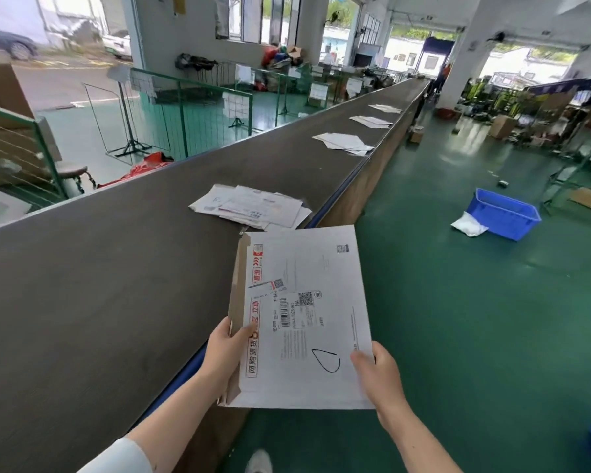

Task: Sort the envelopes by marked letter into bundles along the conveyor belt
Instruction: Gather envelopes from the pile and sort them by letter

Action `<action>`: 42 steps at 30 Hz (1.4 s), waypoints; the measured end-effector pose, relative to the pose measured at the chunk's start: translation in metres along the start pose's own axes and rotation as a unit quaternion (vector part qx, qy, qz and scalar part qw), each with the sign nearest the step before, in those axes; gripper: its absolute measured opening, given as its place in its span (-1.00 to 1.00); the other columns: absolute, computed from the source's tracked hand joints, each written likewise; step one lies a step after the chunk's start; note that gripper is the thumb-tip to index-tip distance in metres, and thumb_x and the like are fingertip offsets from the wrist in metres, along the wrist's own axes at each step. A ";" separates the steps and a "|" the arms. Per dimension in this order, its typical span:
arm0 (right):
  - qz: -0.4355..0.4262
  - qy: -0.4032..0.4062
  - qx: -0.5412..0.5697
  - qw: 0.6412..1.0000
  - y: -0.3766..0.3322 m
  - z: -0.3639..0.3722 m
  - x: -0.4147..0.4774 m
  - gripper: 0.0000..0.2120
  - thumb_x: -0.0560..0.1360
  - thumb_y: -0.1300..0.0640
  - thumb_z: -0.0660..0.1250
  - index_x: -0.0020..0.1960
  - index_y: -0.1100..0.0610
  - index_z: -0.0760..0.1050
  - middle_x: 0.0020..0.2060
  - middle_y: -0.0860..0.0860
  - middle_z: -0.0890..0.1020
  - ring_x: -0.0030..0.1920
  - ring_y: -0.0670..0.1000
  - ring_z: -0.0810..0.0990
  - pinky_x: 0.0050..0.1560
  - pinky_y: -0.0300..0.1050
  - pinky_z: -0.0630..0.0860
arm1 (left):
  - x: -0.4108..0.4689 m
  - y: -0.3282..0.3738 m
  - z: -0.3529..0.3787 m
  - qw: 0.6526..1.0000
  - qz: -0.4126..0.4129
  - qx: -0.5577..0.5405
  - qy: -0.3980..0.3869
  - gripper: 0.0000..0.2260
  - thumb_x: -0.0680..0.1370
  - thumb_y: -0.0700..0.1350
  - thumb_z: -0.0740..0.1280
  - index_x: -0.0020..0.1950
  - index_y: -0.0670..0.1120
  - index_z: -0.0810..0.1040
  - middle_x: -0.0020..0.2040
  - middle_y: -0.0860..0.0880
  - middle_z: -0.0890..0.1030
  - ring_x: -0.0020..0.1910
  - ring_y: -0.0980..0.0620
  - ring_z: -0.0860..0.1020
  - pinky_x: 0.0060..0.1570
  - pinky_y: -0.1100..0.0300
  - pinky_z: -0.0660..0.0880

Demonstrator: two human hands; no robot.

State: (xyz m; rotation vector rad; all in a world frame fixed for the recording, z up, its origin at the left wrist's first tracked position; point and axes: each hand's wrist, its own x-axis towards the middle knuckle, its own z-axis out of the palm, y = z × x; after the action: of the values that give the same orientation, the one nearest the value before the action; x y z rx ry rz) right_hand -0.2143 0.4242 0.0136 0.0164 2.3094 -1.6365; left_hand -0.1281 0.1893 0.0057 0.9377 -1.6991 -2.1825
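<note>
White envelope [304,302] is held flat in both hands, long axis running near to far, over the right edge of the belt [116,268]. The left hand [224,349] grips its left long side, thumb on top. The right hand [377,373] pinches the near right corner, just beside a pen mark [326,360] that reads like a D. The nearest bundle [253,208] lies on the belt just beyond the envelope's far edge, slightly left. The far bundles [343,142] sit well apart along the belt. The left hand is closer to the belt and would likely carry the drop. Which bundle takes this letter cannot be told.
</note>
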 end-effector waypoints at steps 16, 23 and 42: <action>-0.036 0.241 0.052 0.968 -0.081 -0.068 0.321 -0.89 0.54 0.19 0.24 -0.06 0.12 0.55 -0.15 0.06 0.66 -0.07 0.18 0.62 -0.02 0.12 0.58 | 0.322 0.102 0.212 0.984 -0.067 0.017 -0.163 -0.77 0.57 -0.30 0.27 0.22 -0.19 0.47 0.04 -0.22 0.65 -0.06 -0.20 0.63 -0.06 -0.06 0.59; 0.002 0.267 0.104 0.958 -0.088 -0.085 0.436 -0.88 0.50 0.21 0.24 -0.12 0.11 0.55 -0.16 0.04 0.66 -0.18 0.07 0.58 -0.13 0.01 0.56 | 0.410 0.127 0.268 0.943 -0.175 -0.058 -0.278 -0.58 0.45 -0.34 0.23 0.23 0.02 0.47 0.18 -0.21 0.61 0.07 -0.25 0.60 -0.07 -0.08 0.58; -0.068 0.219 0.105 0.968 -0.204 -0.203 0.900 -0.86 0.52 0.21 0.24 -0.09 0.05 0.56 -0.13 0.01 0.66 -0.09 0.09 0.62 -0.03 0.08 0.58 | 0.740 0.231 0.541 0.955 -0.166 -0.120 -0.214 -0.59 0.47 -0.43 0.15 0.21 -0.07 0.46 0.11 -0.20 0.65 0.15 -0.24 0.58 0.14 -0.08 0.55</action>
State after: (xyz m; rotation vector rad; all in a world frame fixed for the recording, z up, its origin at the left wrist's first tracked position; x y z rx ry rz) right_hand -1.1587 0.3900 0.0311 0.3021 2.4741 -2.1213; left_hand -1.0719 0.1509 0.0335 0.7697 -1.4599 -2.9123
